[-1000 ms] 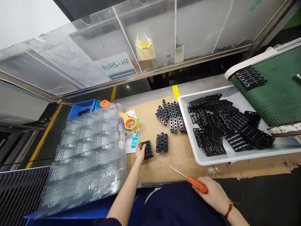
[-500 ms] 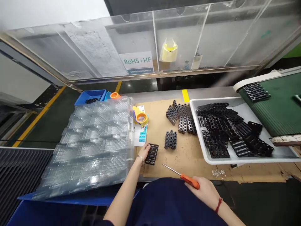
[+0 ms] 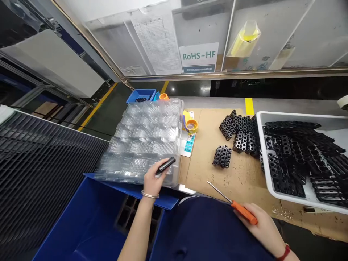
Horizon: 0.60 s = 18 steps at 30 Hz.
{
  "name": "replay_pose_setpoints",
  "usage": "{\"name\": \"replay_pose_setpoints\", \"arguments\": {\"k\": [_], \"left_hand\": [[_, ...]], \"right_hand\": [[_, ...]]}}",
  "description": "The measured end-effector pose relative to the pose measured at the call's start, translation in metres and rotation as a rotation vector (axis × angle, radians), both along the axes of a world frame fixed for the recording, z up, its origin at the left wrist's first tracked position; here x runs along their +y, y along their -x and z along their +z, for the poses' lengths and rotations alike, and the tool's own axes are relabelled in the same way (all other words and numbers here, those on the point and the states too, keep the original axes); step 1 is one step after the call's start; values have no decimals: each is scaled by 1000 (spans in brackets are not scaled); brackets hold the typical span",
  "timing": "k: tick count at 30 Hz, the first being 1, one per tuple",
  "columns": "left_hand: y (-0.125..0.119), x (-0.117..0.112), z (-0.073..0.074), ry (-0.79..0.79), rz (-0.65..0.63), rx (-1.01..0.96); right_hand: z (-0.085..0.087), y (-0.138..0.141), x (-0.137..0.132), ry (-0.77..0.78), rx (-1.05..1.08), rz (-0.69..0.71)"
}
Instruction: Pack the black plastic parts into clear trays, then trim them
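Observation:
My left hand (image 3: pixel 153 179) grips a black slotted plastic part (image 3: pixel 165 165), seen edge-on, above the near right corner of the stacked clear plastic trays (image 3: pixel 141 143). Closed around the orange handle of a screwdriver (image 3: pixel 244 212), my right hand (image 3: pixel 259 224) rests near the front edge of the bench. The metal shaft points up and left over the cardboard (image 3: pixel 202 168). A small group of black parts (image 3: pixel 222 156) stands on the cardboard between the hands. Behind it is a larger cluster of the same kind (image 3: pixel 243 132).
A white bin (image 3: pixel 268 181) full of black parts stands on the right. Yellow tape (image 3: pixel 191 125) lies on a label sheet beside the trays. A small blue bin (image 3: pixel 141 96) sits behind them. Below left is a large blue box (image 3: pixel 78 217). A clear panel stands across the back.
My left hand has lifted the black part off the cardboard and moved it left over the clear trays, turning it edge-on. The view has swung left. My right hand still holds the screwdriver.

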<state>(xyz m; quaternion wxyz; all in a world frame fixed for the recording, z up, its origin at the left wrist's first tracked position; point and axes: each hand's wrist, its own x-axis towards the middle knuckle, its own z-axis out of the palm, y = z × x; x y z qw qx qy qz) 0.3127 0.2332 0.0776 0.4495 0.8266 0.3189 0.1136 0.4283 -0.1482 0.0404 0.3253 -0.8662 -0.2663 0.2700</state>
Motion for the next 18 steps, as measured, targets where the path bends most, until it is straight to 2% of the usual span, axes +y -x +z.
{"name": "replay_pose_setpoints", "arguments": {"k": [2, 5, 8, 11, 14, 16, 18], "left_hand": [[9, 15, -5, -113, -13, 69], [17, 21, -24, -183, -71, 203], [19, 14, -36, -209, -93, 272], [5, -3, -36, -243, -65, 227], [-44, -33, -46, -201, -124, 81], [-93, -62, -66, -113, -218, -10], [-144, -92, -92, -18, -273, -52]], "right_hand": [[-1, -2, 3, -23, -21, -17], [-2, -3, 5, -44, -42, -37], [-2, -3, 1, -35, -60, -74], [-2, 2, -7, -6, -70, -129], [-4, 8, -19, 36, -69, -193], [-8, 13, -28, 69, -64, -235], [-11, 19, -37, 105, -55, -267]]}}
